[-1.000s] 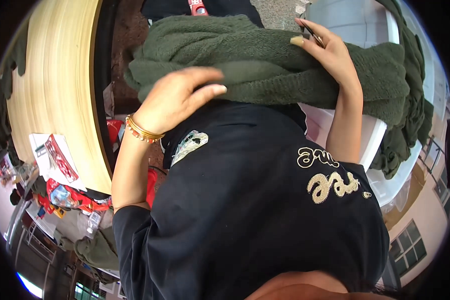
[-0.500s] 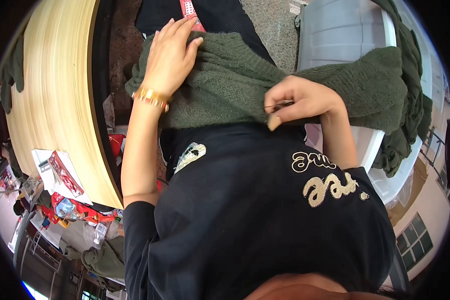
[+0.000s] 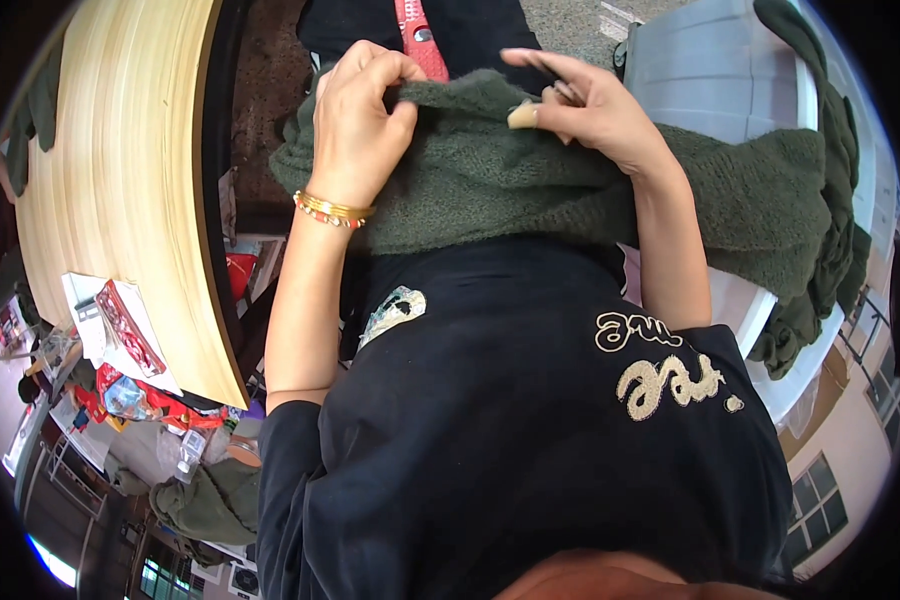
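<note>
A dark green knitted garment (image 3: 510,190) lies across my lap, its right part running over the rim of a plastic bin. My left hand (image 3: 360,120), with bracelets at the wrist, pinches the garment's far edge and lifts it a little. Just right of that edge, my right hand (image 3: 595,115) is raised over the knit with its index finger stretched out. A small dark tool (image 3: 567,92) sits among its fingers, partly hidden; its kind is not clear. A tan cover (image 3: 522,116) wraps the right thumb tip.
To the left stands a pale wooden table (image 3: 135,150) bearing a white and red packet (image 3: 125,335). More green knitwear (image 3: 785,320) hangs over the translucent bin (image 3: 720,75) at right. A red strap (image 3: 422,40) lies beyond the garment. Bags and a bottle (image 3: 190,452) are at lower left.
My left hand has gone from lying flat on the garment to pinching its far edge. My right hand has moved away from me, from the near edge to the far edge.
</note>
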`<state>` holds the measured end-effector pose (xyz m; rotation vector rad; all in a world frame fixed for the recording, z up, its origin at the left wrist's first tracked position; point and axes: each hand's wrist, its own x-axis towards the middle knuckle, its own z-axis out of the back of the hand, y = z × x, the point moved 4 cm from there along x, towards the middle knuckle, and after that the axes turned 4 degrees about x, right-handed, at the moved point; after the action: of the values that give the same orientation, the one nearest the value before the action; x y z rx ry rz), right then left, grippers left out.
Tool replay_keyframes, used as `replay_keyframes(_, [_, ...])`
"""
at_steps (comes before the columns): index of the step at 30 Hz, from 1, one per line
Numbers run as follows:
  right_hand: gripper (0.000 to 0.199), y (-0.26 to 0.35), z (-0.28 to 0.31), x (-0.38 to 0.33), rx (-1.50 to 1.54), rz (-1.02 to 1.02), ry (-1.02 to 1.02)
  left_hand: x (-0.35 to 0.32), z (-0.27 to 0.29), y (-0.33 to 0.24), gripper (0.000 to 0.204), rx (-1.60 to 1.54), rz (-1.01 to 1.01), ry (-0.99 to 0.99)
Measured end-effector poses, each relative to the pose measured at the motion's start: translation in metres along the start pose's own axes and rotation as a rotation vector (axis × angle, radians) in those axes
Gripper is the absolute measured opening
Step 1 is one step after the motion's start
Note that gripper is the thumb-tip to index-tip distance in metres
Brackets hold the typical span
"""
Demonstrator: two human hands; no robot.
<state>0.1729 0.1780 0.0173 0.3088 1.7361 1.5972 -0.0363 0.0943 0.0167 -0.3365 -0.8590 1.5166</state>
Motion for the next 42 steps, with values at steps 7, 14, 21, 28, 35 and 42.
replay_keyframes(7, [0.021, -0.001, -0.036, -0.008, -0.33, 0.265, 0.169, -0.047, 0.028, 0.016, 0.025, 0.459, -0.064, -0.11])
replay_keyframes(14, [0.019, -0.011, -0.04, -0.021, -0.525, 0.245, 0.166, -0.052, 0.024, 0.025, 0.021, 0.34, 0.047, -0.094])
replay_keyframes(21, [0.029, -0.02, -0.029, -0.04, -0.517, 0.233, 0.087, -0.003, 0.002, -0.008, 0.025, 0.191, -0.1, -0.016])
replay_keyframes(28, [0.036, -0.04, -0.025, -0.069, -0.625, 0.119, 0.058, 0.078, -0.14, -0.07, 0.027, -0.093, -0.508, 0.652])
replay_keyframes(35, [0.034, -0.065, -0.034, -0.083, -0.411, 0.098, 0.113, 0.06, -0.292, -0.107, 0.037, -0.167, -0.092, 1.51])
replay_keyframes(42, [0.041, -0.082, -0.035, -0.08, -0.209, 0.113, 0.209, 0.036, -0.232, -0.183, 0.04, -1.132, 0.309, 1.586])
